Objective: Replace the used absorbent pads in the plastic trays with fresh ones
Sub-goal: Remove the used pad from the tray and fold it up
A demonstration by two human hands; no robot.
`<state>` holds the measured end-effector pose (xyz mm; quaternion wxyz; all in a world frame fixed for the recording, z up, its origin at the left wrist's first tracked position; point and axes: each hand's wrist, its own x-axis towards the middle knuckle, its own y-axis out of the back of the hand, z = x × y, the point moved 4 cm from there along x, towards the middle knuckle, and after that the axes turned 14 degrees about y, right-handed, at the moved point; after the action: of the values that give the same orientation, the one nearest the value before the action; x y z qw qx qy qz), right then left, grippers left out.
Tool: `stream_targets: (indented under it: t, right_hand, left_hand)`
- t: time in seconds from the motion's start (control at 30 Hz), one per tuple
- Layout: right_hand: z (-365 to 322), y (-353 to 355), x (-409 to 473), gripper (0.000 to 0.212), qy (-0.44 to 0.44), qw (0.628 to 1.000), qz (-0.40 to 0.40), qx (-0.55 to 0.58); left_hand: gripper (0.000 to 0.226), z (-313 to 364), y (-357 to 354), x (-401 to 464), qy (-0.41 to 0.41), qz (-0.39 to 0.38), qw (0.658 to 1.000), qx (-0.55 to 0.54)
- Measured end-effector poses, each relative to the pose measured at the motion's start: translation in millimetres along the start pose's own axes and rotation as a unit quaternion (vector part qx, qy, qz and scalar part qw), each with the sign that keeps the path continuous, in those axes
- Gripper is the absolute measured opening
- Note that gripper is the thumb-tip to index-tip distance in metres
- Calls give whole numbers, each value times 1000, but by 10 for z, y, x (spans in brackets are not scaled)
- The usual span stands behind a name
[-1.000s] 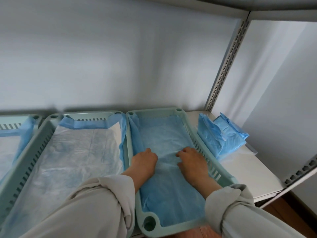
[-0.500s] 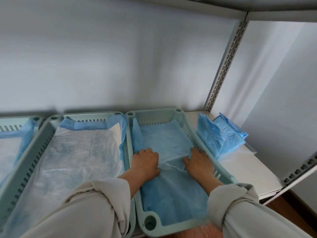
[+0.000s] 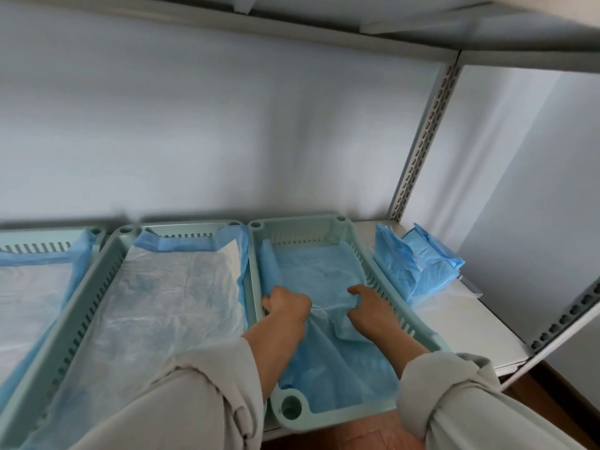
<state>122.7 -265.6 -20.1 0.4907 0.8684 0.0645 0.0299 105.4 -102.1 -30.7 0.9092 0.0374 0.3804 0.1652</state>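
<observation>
While gripping, both hands (image 3: 287, 303) bunch pad (image 3: 311, 274).

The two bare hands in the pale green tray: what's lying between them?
In the head view, only bunched blue absorbent pad lies between the left hand and right hand; both grip it inside the pale green slotted plastic tray.

shelf (image 3: 461, 323) white | 3 trays side by side: left (image 3: 48, 246), mid (image 3: 126, 241), right (image 3: 324, 224) | blue pad pack (image 3: 418, 258) far right
</observation>
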Motion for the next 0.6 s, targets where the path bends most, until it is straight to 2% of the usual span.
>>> stream_targets:
  t: [0.1,0.27,0.37,0.47,0.53,0.6]
  right_hand:
    - [17,35,-57,46,-2,999,34,43]
    - [26,258,-4,47,-4,983,125,136]
    - [-77,408,49,45,25,967,145,208]
    - [-213,601,68,45,48,946,175,268]
    - [-262,737,79,45,40,922,215,321]
    - [-293,825,80,45,43,911,233,337]
  left_hand:
    - [48,-82,-119,3,57,-34,997,-50]
    - [42,-149,-234,-71,85,-80,984,-134]
    - [39,-148,-346,-62,109,-128,982,-82]
    - [39,-76,-344,-16,55,-130,990,2]
    - [43,29,-282,-16,16,-117,993,13]
    - [52,90,-220,-21,12,-124,992,-16]
